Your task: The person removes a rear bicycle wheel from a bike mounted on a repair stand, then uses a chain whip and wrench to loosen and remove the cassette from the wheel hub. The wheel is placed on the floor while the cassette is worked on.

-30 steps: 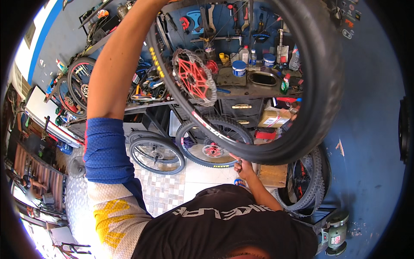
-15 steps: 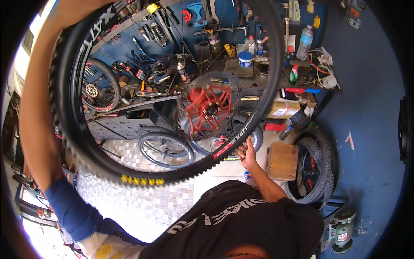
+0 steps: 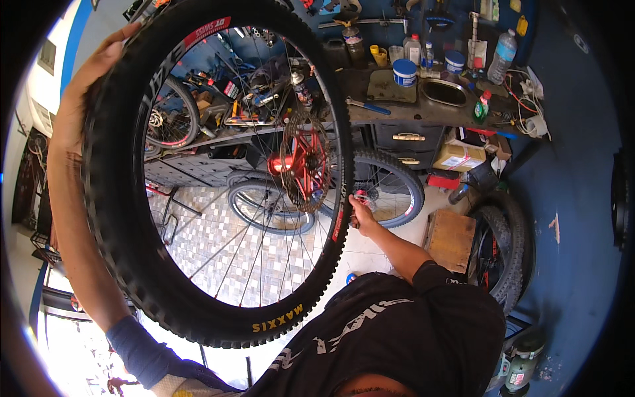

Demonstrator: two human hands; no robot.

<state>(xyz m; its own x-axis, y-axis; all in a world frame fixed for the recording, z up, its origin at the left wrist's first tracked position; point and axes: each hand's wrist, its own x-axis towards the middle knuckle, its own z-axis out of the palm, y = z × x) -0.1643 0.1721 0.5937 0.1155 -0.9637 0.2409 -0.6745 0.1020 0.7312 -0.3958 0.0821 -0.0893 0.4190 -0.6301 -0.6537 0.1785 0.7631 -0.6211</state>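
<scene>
A bicycle wheel (image 3: 118,218) with a knobby black tyre hangs raised and tilted before me, filling the left and middle of the head view. Its centre has a red hub (image 3: 281,163) and a thin metal brake disc (image 3: 311,188), with spokes running out to a black rim. High on the far left side of the tyre, my left hand (image 3: 99,66) grips it, its fingers partly hidden behind the rubber. At the wheel's right edge, my right hand (image 3: 360,217) is closed against the tyre with the fingers curled.
Behind the wheel runs a cluttered workbench (image 3: 450,116) with bottles, tubs, a tray and tools. Other bicycle wheels (image 3: 274,208) rest low beneath it. A wooden box (image 3: 450,238) and stacked tyres (image 3: 499,264) stand right, by a blue wall (image 3: 582,178). A bench grinder (image 3: 522,370) sits lower right.
The wheel has swung to a steeper tilt and turned, its yellow lettering moving toward lower right. My left hand has come lower into view; the right stays at the tyre's edge. The view has shifted too.
</scene>
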